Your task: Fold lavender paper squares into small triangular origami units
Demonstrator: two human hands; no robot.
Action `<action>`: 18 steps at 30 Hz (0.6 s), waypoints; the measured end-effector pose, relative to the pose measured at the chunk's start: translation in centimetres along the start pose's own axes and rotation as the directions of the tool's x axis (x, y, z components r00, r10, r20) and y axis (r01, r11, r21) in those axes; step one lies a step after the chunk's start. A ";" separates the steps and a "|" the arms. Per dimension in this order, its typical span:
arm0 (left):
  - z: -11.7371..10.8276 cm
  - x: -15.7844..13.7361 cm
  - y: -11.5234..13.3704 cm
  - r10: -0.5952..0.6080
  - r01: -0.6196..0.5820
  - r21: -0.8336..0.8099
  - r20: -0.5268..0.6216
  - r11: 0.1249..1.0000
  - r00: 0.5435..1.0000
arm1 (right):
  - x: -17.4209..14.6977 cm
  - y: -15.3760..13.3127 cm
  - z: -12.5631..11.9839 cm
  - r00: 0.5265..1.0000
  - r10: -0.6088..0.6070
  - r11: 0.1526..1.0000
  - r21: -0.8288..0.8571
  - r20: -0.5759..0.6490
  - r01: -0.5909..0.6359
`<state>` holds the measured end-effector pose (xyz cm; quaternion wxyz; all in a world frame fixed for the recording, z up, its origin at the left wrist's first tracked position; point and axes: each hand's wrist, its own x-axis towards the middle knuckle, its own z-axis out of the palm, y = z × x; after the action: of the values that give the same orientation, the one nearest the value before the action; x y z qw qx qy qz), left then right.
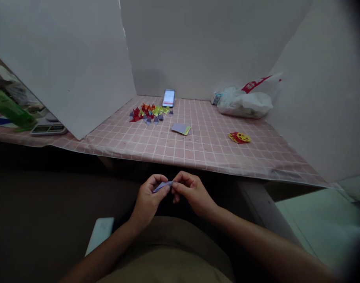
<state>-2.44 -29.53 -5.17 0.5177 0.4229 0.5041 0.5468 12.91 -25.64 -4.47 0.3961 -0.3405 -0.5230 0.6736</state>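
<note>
Between my hands, in front of the table's near edge, is a small folded piece of purple paper [161, 186]. My left hand [148, 198] grips its body between thumb and fingers. At the paper's right end, my right hand [190, 191] pinches the narrow tip with thumb and forefinger. On the table lies a small stack of paper sheets [180, 128], purple on top with green and yellow edges showing. Farther back sits a cluster of folded paper pieces [148, 111] in red, orange, yellow and purple.
A lit phone [169, 98] leans at the back of the pink checked table [203, 151]. Yellow and red cut-out shapes [240, 137] lie at right, before a white plastic bag [246, 103]. White panels surround the table. A white slab-shaped object [100, 234] is beside my left forearm.
</note>
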 end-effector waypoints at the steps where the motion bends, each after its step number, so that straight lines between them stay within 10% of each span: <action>1: 0.0 0.0 0.0 -0.001 0.001 -0.002 -0.002 1.000 1.000 | 0.0 0.0 0.0 1.000 -0.001 1.000 0.000 0.001 0.001; 18: -0.2 -0.2 -1.2 0.010 -0.011 -0.122 -0.005 0.992 1.000 | 0.0 0.0 0.0 1.000 0.000 0.998 0.060 -0.002 0.000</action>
<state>-2.49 -29.82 -6.35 0.5385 0.3919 0.4686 0.5804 12.87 -25.68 -4.51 0.4067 -0.3290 -0.5022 0.6886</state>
